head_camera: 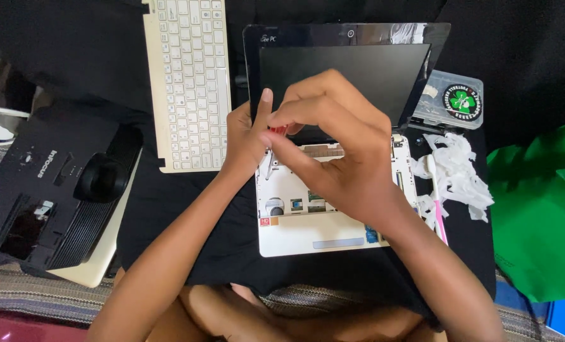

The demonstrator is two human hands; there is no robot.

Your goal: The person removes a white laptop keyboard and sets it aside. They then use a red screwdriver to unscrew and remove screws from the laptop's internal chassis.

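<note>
White plastic netbook base (307,237), keyboard removed and internal board exposed, lies directly beneath both hands on a black cloth (219,253). Its black glossy screen lid (358,69) is tilted open just beyond the fingertips. Left hand (247,136): thumb raised, fingers curled inward, meeting the right hand at the upper left corner of the open base. Right hand (336,145): reaches across the base, fingers bent and pinched toward the left hand. A small red item (278,130) shows between the two hands; both appear to pinch it, but what it is and which hand bears it cannot be told. A thin metal shaft (269,166) shows just below the meeting point, over the base. Left of the left hand: a detached cream-white keyboard panel (190,82), lying flat, near but not touching the wrist. Farther left: a black projector (54,196) with round lens. Right of the right forearm: torn white paper scraps (459,171) and a pink-handled tool (439,218), just beside the base edge. Beyond those: a clear plastic box (453,101) with round green-and-black sticker. Far right: green cloth (542,215).
</note>
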